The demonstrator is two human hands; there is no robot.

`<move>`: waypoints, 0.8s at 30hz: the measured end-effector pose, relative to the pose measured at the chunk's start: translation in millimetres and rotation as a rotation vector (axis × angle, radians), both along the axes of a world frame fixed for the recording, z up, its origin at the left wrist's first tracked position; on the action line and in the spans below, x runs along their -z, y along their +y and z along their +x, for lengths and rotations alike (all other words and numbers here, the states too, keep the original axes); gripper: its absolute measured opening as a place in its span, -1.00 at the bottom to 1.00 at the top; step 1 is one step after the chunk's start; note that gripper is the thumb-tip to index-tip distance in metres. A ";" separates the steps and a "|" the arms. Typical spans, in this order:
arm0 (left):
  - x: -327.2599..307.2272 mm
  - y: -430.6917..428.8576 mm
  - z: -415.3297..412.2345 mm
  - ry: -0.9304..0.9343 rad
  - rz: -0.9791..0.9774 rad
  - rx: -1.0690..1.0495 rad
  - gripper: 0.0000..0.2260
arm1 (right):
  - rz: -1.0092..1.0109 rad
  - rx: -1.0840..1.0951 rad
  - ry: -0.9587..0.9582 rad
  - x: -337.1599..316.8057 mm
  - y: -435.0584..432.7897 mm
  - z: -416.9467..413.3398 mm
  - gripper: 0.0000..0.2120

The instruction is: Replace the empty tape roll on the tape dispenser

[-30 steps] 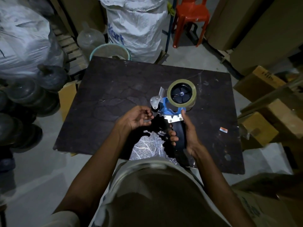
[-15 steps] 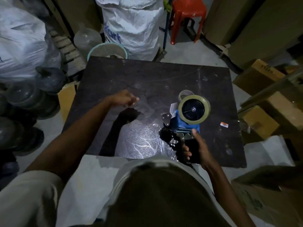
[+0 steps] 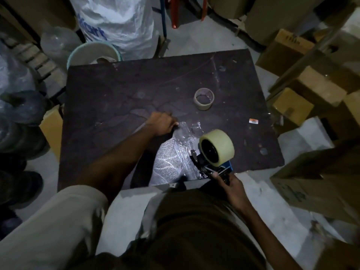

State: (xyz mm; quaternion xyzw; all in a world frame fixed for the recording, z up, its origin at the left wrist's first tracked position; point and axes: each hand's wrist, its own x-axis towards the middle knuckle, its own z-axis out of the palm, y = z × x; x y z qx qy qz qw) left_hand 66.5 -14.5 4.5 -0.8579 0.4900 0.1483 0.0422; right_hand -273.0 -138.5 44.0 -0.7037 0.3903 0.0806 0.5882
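Note:
My right hand (image 3: pixel 232 187) grips the handle of the blue tape dispenser (image 3: pixel 211 166) at the table's near right edge. A full pale tape roll (image 3: pixel 221 147) sits on its black hub. The empty cardboard tape core (image 3: pixel 204 98) stands alone on the dark table (image 3: pixel 116 90), farther back. My left hand (image 3: pixel 161 123) rests on the table's middle with its fingers pinching the edge of a crumpled clear plastic wrapper (image 3: pixel 175 160) that spreads toward the near edge.
A small white and orange sticker (image 3: pixel 253 121) lies right of the wrapper. Cardboard boxes (image 3: pixel 292 106) crowd the right side. A white woven sack (image 3: pixel 120 22) and a pale bucket (image 3: pixel 93 55) stand behind the table, with dark bagged goods (image 3: pixel 19 114) at the left.
My left hand moved from the far left of the table down onto the plastic wrapper. The dispenser swung lower and right toward the table's near edge, uncovering the empty core.

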 end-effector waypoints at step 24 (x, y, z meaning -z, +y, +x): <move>52.8 41.6 -105.5 -0.022 0.295 0.074 0.00 | -0.180 0.001 0.147 44.4 41.3 11.2 -0.14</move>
